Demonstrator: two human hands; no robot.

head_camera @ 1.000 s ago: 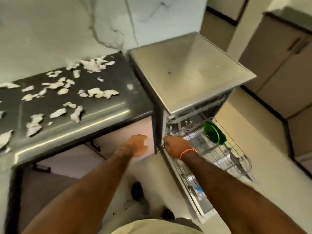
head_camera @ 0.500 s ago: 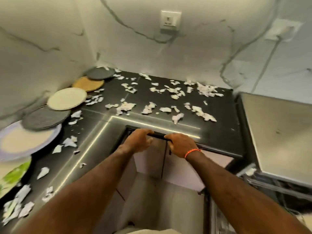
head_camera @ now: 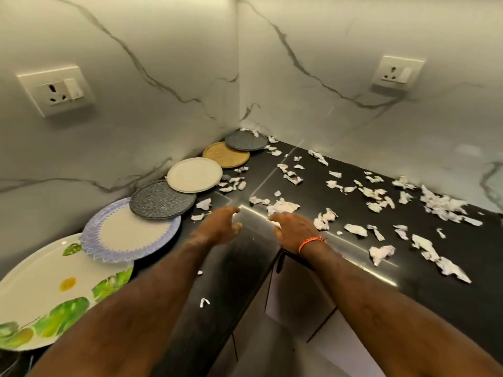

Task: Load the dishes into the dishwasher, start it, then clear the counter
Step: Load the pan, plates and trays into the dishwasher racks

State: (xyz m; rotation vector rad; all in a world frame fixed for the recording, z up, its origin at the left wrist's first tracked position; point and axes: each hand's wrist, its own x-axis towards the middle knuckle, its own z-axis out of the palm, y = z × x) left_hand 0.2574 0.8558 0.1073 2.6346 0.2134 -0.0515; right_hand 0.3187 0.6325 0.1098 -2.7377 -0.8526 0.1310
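So, head cam only, looking down into the corner of a black counter (head_camera: 353,270) with marble walls behind it. Both hands are out over the inner edge of the counter, near each other but not touching. Left hand (head_camera: 217,224) has relaxed, spread fingers and holds nothing. Right hand (head_camera: 292,227), the one with the orange wristband (head_camera: 310,244), is also loose; its fingertips are at a paper scrap (head_camera: 281,206), and it's a bit blurry so I can't tell if it's actually pinching it or just touching.

Six plates run in an overlapping line along the left wall: leaf plate (head_camera: 46,292) closest, then blue-rim plate (head_camera: 130,232), speckled plate (head_camera: 162,199), cream plate (head_camera: 194,174), yellow plate (head_camera: 226,154), and grey plate (head_camera: 246,140) right in the corner. The left hand is just beside the speckled one.

Torn paper scraps (head_camera: 441,204) are scattered all over the right stretch of counter. Two wall sockets, left socket (head_camera: 55,89) and right socket (head_camera: 397,73).
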